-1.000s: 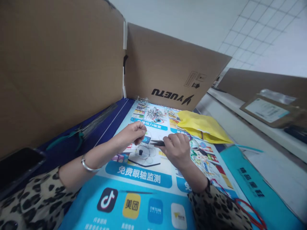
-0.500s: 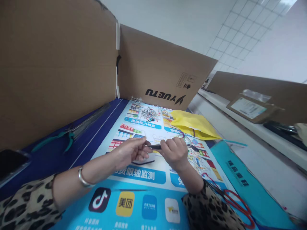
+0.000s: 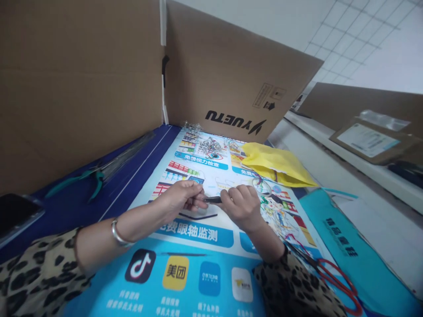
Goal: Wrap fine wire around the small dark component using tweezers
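My right hand (image 3: 241, 206) is closed in a fist around a dark narrow-tipped tool (image 3: 213, 200), whose tip points left. The fist hides the rest of the tool, so its exact kind does not show. My left hand (image 3: 185, 196) pinches thumb and fingers together right at that tip. Whatever lies between those fingers is too small to make out. Both hands are raised over a printed poster sheet (image 3: 211, 231), and a clear ring-shaped item with coloured threads (image 3: 261, 186) lies beyond the right hand.
Teal-handled pliers (image 3: 95, 185) and thin wires (image 3: 127, 156) lie at left, near a phone (image 3: 18, 215). Red-handled scissors (image 3: 340, 281) rest by my right sleeve. A yellow bag (image 3: 279, 165) and a teal bag (image 3: 333, 233) lie at right. Cardboard panels (image 3: 231, 75) stand behind.
The view has shifted slightly, so the surroundings sit differently in the picture. My left fingers have drawn closer together at the tool's tip. The right hand keeps its grip.
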The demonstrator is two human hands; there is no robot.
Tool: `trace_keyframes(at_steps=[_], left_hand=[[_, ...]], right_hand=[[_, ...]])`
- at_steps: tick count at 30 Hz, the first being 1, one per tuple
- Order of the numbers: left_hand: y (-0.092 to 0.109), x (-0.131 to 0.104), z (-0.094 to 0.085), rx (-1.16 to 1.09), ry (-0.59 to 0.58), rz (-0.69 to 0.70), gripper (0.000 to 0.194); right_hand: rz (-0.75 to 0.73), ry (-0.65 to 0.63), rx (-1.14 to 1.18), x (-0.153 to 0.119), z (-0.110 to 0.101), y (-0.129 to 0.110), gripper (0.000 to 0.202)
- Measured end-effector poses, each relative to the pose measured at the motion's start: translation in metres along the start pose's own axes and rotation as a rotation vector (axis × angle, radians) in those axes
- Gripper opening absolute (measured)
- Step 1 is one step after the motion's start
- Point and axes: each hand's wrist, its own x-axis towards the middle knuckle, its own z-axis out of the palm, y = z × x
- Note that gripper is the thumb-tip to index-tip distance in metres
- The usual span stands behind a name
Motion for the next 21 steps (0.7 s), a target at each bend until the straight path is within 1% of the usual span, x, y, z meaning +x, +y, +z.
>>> trace_keyframes(at_steps=[5, 8, 11, 17, 21], left_hand=[[0.0051, -0.0003, 0.0011, 0.127, 0.042, 0.009, 0.027], [0.0049, 0.0006, 0.0004, 0.158, 0.037, -0.001, 0.028], [0.0045, 0.0009, -0.0004, 0.160, 0.031, -0.003, 0.026], [0.0051, 0.0009, -0.0004, 0.155, 0.030, -0.026, 0.025], [0.0023, 0.0027, -0.0021, 0.140, -0.001, -0.027, 0.025]], right_hand=[[0.008, -0.023, 0.024, -0.0010, 0.0006, -0.0005, 0.024], [0.007, -0.029, 0.044, -0.0022, 0.0012, -0.0007, 0.027], [-0.005, -0.029, 0.033, -0.0027, 0.0013, -0.0009, 0.028], [-0.016, -0.027, 0.016, -0.0024, 0.0014, -0.0020, 0.019], [-0.022, -0.016, 0.042, -0.0028, 0.0018, -0.0026, 0.016]])
